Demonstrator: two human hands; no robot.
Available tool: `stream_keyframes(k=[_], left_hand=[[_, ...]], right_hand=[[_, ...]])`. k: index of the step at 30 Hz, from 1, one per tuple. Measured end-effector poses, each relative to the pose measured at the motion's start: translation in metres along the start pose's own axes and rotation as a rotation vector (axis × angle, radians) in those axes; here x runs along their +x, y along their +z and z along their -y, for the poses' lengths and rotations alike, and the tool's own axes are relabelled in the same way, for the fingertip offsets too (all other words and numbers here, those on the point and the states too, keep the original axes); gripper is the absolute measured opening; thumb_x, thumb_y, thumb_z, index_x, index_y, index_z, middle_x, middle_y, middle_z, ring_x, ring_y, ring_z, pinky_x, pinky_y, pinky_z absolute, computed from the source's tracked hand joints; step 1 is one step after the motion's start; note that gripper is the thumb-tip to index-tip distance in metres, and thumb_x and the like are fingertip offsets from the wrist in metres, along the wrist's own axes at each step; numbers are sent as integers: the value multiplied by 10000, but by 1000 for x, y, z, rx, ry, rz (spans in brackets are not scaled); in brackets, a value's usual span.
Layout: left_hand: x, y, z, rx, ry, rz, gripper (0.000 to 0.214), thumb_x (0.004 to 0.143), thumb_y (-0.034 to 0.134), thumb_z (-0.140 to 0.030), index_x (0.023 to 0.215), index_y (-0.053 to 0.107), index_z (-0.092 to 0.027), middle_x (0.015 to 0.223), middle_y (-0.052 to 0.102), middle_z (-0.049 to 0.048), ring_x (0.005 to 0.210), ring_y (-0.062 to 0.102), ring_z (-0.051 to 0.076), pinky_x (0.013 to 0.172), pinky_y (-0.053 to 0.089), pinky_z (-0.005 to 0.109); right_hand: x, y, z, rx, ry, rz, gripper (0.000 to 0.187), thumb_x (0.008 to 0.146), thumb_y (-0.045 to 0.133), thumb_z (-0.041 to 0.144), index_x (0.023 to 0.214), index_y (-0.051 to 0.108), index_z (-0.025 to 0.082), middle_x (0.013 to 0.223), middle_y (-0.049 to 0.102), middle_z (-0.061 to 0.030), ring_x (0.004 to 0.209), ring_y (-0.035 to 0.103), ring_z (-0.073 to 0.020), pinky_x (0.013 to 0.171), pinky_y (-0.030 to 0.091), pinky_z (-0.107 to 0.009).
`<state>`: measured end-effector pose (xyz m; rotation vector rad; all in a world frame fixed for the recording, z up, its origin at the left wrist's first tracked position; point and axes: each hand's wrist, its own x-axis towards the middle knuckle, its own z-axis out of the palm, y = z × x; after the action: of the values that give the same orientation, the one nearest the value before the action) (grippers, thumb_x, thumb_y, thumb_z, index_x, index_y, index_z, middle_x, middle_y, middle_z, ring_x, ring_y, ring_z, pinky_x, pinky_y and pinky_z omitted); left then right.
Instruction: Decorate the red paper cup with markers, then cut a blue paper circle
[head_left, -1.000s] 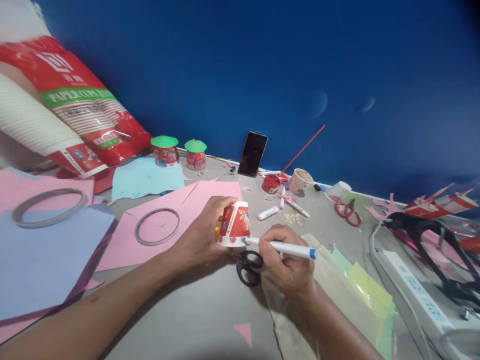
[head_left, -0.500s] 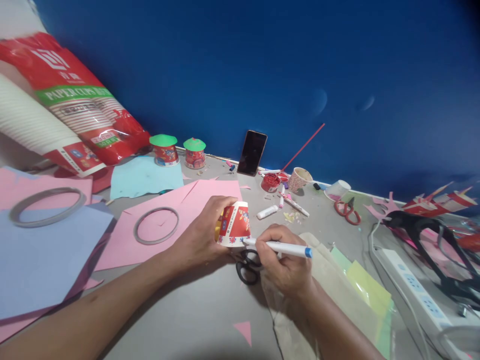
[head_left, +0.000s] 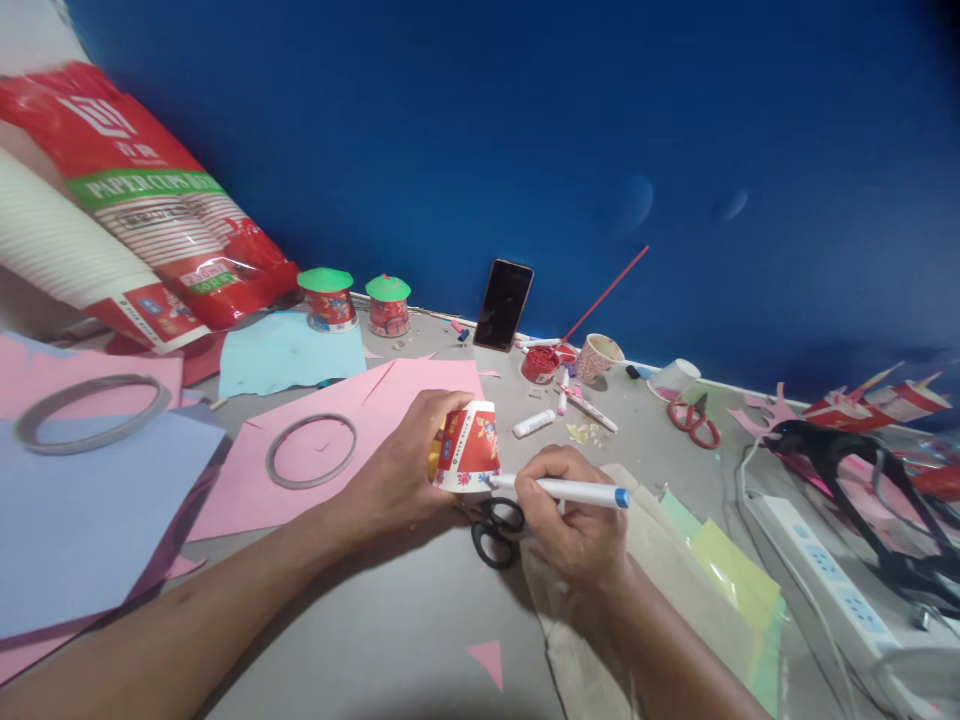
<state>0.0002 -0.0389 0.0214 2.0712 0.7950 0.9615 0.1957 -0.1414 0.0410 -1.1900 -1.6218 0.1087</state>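
Observation:
My left hand (head_left: 409, 450) is closed around a red and white paper cup (head_left: 474, 450), which is upside down with its rim at the bottom. Small blue and pink marks run along the cup's white rim band. In my right hand (head_left: 574, 520) is a white marker (head_left: 574, 491) with a blue end, its tip at the right side of that band. Scissors with black handles (head_left: 495, 535) lie just below the cup, their blades hidden. Beyond my hands stand two decorated cups with green paper tops, one (head_left: 328, 300) left of the other (head_left: 388, 305).
Pink paper (head_left: 247, 480) with a grey tape ring (head_left: 311, 451) lies left, near blue paper (head_left: 90, 530). A phone (head_left: 504, 305) leans on the blue wall. Loose markers (head_left: 534, 424), red-handled scissors (head_left: 694, 425) and a power strip (head_left: 825, 570) are to the right. A cup bag (head_left: 172, 220) stands far left.
The marker tip has shifted slightly right along the rim band, and my right hand moved with it. The cup has turned a little in my left hand.

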Motion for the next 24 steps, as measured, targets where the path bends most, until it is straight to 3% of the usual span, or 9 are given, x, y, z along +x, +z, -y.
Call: stream_keyframes(k=[24], left_hand=[[-1,0,6,8,30,2,758,749,935,-407,1407,586,-266,1425,643,126,1344,644,369,1111,594,525]], right_hand=[[2,-1,3,29,-91,12,152,944,648,123,840,667,232,686,720,21,542,651,-130,543,491,-228]])
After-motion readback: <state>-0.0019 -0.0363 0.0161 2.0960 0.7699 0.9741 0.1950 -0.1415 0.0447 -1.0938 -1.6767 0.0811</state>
